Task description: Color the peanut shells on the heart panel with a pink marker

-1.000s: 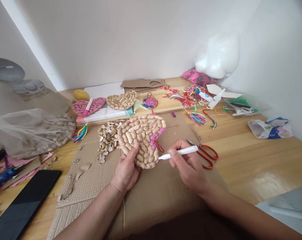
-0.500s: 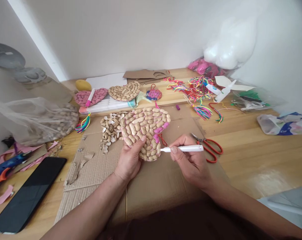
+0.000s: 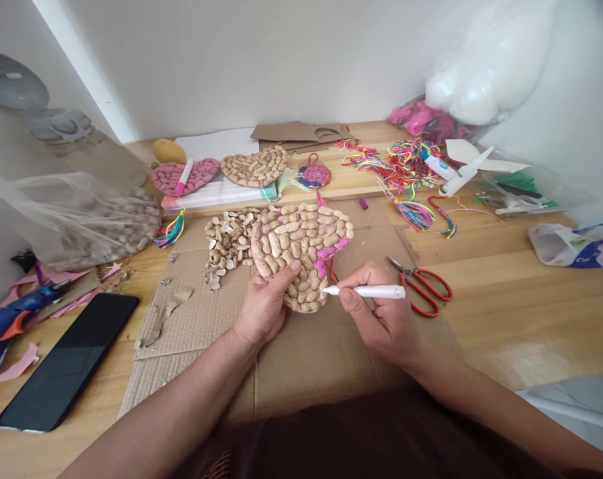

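My left hand (image 3: pixel 262 307) grips the lower edge of a heart-shaped board covered in peanut shells (image 3: pixel 301 246), thumb pressed on top, holding it tilted above the cardboard sheet (image 3: pixel 301 362). Part of the heart's right side is painted pink. My right hand (image 3: pixel 381 318) pinches a white marker pen (image 3: pixel 368 291), and the pen's tip touches the heart's lower right edge. A pile of loose peanut shells (image 3: pixel 227 241) lies just left of the heart.
Red-handled scissors (image 3: pixel 423 287) lie right of my right hand. A black phone (image 3: pixel 69 359) and a blue glue gun (image 3: pixel 9 322) sit at the left. A bag of peanuts (image 3: pixel 84 226), two finished hearts (image 3: pixel 254 165), coloured tassels (image 3: pixel 403 176) and plastic bags stand further back.
The view has shifted, so the heart and both hands sit slightly higher and to the right. The pen tip has moved in from beside the heart onto its lower right edge.
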`<state>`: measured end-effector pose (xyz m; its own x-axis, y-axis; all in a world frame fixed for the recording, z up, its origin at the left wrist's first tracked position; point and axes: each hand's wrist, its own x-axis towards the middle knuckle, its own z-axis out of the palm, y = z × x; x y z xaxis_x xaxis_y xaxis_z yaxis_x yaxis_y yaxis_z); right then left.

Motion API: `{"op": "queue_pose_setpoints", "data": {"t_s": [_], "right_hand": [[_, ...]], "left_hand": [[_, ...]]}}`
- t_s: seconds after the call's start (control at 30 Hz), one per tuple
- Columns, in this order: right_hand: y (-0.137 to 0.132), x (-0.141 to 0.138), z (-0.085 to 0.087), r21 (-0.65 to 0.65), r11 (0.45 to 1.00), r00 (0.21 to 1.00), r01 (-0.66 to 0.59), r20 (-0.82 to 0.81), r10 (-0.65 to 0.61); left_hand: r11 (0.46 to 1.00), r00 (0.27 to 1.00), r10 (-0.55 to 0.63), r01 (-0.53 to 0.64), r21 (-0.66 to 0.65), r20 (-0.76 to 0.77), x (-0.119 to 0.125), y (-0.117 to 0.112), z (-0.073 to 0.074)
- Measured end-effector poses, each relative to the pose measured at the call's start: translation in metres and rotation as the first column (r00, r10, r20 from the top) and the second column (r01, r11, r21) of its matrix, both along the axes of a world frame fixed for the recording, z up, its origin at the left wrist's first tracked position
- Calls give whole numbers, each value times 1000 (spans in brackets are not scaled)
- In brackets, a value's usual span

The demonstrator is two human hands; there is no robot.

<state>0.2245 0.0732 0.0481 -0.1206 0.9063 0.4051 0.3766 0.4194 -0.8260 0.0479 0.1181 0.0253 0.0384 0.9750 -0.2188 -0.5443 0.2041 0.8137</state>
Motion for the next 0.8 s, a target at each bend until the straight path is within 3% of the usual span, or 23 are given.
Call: {"op": "queue_pose_setpoints", "data": {"t_s": [0.33, 0.5, 0.67, 0.8], "right_hand": [[3, 2, -5, 134, 991, 998, 0, 62, -9], [1, 2, -3, 78, 994, 995, -81, 66, 76], [2, 2, -4, 125, 992, 997, -36, 67, 28], [2, 3, -4, 55, 994, 994, -96, 61, 93]], "left_hand": [[1000, 1000, -23, 24, -18, 13, -1, -1, 1], [1000, 1000, -25, 25, -11, 0, -1, -2, 0], [999, 999, -46, 46, 15, 8, -1, -1, -3], [998, 998, -58, 58, 26, -8, -2, -1, -6]]}}
